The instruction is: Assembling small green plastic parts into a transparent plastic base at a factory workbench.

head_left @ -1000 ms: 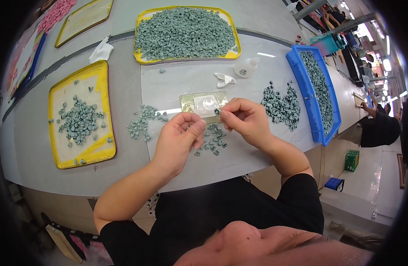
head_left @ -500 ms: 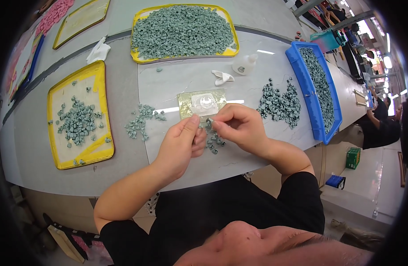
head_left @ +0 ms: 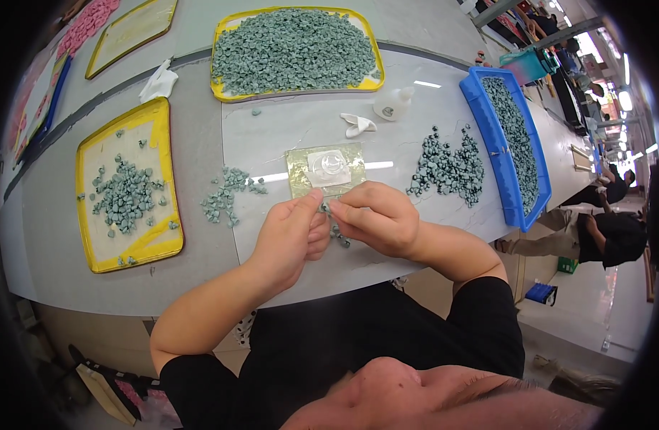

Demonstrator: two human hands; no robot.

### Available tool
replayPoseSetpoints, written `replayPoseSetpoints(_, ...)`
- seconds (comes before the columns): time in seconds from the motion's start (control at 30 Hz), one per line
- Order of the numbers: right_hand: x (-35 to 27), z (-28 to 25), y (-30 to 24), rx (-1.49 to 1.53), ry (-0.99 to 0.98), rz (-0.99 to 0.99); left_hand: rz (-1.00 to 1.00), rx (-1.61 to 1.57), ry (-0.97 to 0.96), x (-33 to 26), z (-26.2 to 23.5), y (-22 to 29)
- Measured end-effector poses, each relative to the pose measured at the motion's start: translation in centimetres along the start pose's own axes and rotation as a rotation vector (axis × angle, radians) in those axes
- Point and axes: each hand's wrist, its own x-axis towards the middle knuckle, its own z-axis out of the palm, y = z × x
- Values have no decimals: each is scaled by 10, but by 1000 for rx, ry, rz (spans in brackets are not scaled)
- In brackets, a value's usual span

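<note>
My left hand (head_left: 292,233) is closed, its thumb and forefinger pinching a small grey-green piece (head_left: 324,207) whose exact kind I cannot make out. Against it, my right hand (head_left: 379,220) closes its fingertips on or beside the same piece; whether it holds a second part is hidden. Just beyond the fingers lies a greenish-gold square pad (head_left: 299,173) with a clear round dish (head_left: 332,165) on a white sheet. A few similar pieces (head_left: 339,236) show under my right hand. To the left is a loose cluster of them (head_left: 233,188), and a dark-specked pile (head_left: 450,168) lies right.
A yellow-rimmed tray (head_left: 129,266) with scattered pieces stands left; a fuller yellow tray (head_left: 216,89) is at the back. A blue bin (head_left: 512,208) of pieces sits right. A white squeeze bottle (head_left: 395,105) and white crumpled scrap (head_left: 358,125) lie beyond the pad. People stand far right.
My right hand has shifted slightly left, bringing its fingertips up to my left ones. In the background at right, a person has moved further into view.
</note>
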Motion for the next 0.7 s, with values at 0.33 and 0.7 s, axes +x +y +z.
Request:
replayPoseSetpoints(0.33,5,7,-1,-130,16,-195,155,51,45,-9,2,-8)
replayPoseSetpoints(0.7,12,-5,2,154,-41,102,290,260,128,-13,5,-8)
